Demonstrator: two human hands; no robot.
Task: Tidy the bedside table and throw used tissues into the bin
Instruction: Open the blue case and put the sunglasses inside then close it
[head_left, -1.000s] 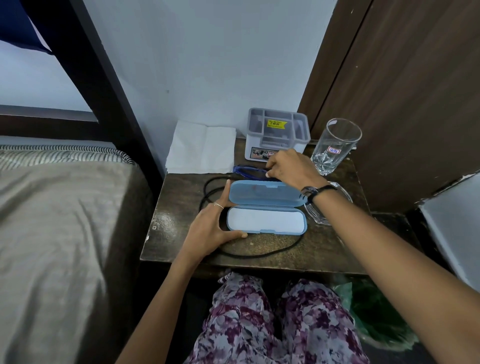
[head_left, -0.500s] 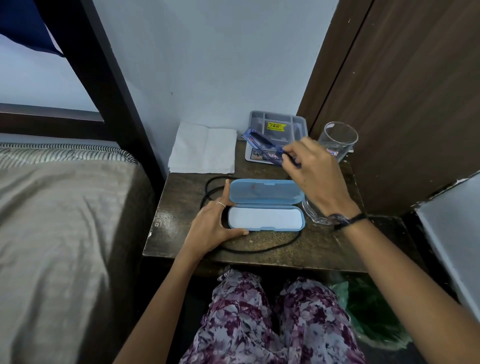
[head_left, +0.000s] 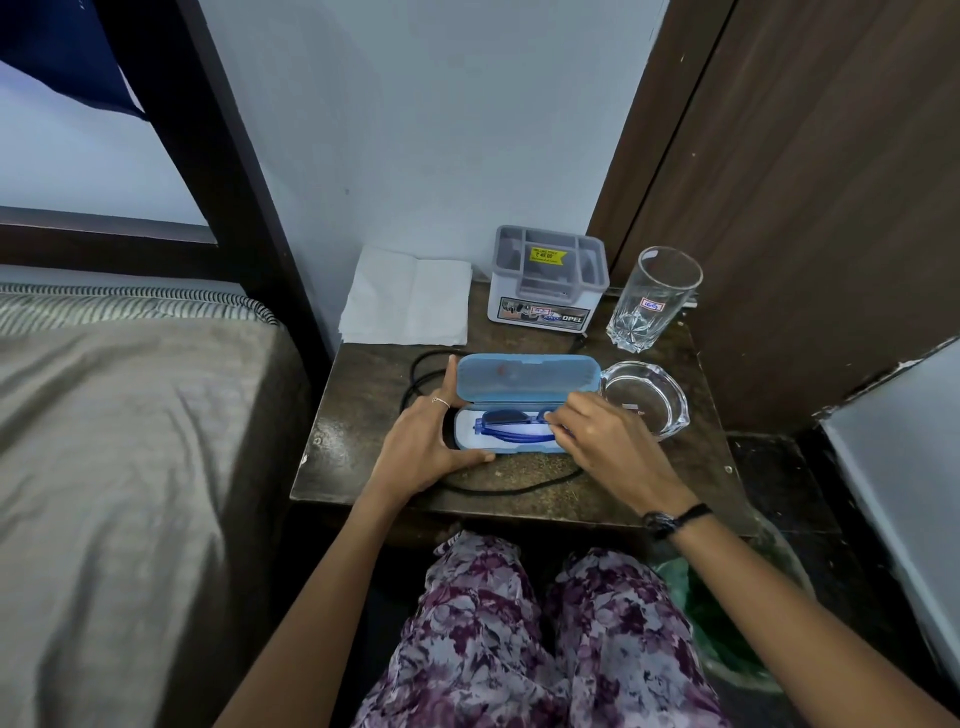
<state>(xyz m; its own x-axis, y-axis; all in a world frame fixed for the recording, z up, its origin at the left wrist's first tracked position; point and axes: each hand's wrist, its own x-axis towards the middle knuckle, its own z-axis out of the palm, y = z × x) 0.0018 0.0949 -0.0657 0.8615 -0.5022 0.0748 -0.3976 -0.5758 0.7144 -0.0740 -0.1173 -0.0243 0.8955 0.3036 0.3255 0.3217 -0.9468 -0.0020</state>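
Right now your right hand (head_left: 605, 441) is pinching the folded blue plastic glasses (head_left: 511, 425) inside the open light-blue hard case (head_left: 524, 382) on the dark wooden surface (head_left: 613, 491), while your left hand (head_left: 426, 449) is bracing the case's left end with straight fingers; a white folded tissue (head_left: 408, 299) is lying at the back.

Right end of the glasses (head_left: 511, 427) under the right hand (head_left: 605, 447).
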